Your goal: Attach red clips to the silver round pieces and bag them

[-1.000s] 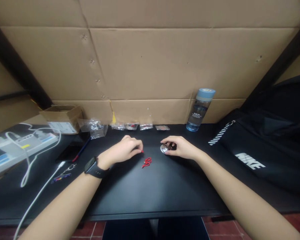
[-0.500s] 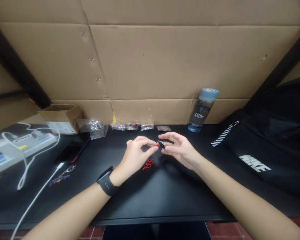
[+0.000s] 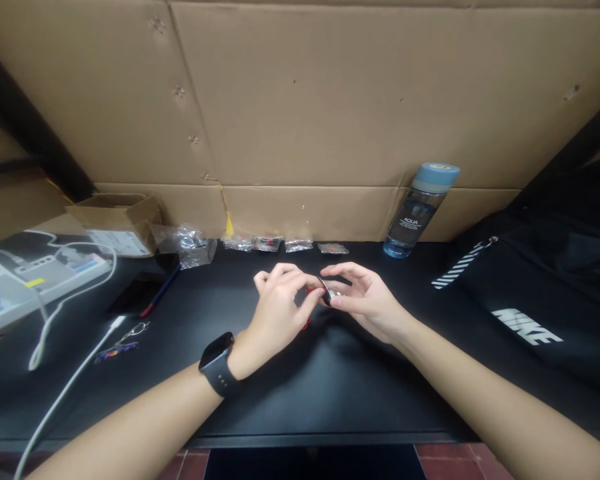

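Note:
Between my two hands is a small, dark, shiny piece (image 3: 326, 291) with a pale edge; its exact kind is too small to make out. My right hand (image 3: 363, 301) pinches it from the right with thumb and fingers. From the left, my left hand (image 3: 286, 300), with a black watch on the wrist, closes thumb and forefinger at the piece's edge. A bit of red cord (image 3: 307, 325) shows under the left fingers, mostly hidden by that hand.
Small clear packets (image 3: 299, 246) lie along the cardboard wall (image 3: 300, 120). A water bottle (image 3: 414, 210) and a black bag (image 3: 525, 287) stand right. Left are an open box (image 3: 115, 220), a power strip (image 3: 50, 273), a phone (image 3: 140, 293), a white cable (image 3: 75, 380) and a keyring (image 3: 123, 347).
My left fingers have moved right, against the dark piece, which has turned. The left hand now covers most of the red cord. The view has shifted slightly.

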Demonstrator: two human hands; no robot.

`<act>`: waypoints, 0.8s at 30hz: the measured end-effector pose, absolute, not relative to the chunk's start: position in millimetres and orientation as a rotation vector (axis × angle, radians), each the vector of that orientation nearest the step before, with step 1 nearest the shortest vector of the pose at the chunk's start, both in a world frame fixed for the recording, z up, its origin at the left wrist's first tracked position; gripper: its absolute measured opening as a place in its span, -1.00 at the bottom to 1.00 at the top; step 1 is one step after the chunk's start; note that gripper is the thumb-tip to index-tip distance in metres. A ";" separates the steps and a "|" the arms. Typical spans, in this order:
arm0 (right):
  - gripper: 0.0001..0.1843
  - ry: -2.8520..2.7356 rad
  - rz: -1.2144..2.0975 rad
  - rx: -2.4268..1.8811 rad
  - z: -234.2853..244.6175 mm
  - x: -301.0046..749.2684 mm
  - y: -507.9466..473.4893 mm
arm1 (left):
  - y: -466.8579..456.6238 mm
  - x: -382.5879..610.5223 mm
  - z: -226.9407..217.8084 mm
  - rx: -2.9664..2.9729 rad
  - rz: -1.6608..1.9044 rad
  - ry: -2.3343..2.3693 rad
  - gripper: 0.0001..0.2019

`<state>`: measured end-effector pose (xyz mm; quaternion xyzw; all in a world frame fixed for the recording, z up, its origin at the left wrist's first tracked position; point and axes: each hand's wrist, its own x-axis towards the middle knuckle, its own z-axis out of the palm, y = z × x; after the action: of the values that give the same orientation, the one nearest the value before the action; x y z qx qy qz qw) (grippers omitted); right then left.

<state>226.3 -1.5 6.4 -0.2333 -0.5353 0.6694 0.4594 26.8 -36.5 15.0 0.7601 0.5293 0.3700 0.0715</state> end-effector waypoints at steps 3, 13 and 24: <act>-0.54 -1.351 1.545 -0.576 3.5 224.8 -1.3 | -36.2 28.3 14.6 2.118 1.164 1.540 -0.85; -0.62 -1.555 1.192 -0.495 6.9 219.4 -11.9 | -28.9 28.1 6.6 1.701 1.247 1.235 -0.89; -0.63 -1.557 1.082 -0.531 5.5 217.4 -18.4 | -32.7 27.4 9.1 1.969 1.361 1.356 -0.94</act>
<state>217.4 -18.4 5.5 -0.2246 -0.6585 0.4577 0.5535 27.4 -32.7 9.1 0.7023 0.4835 0.4852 0.1940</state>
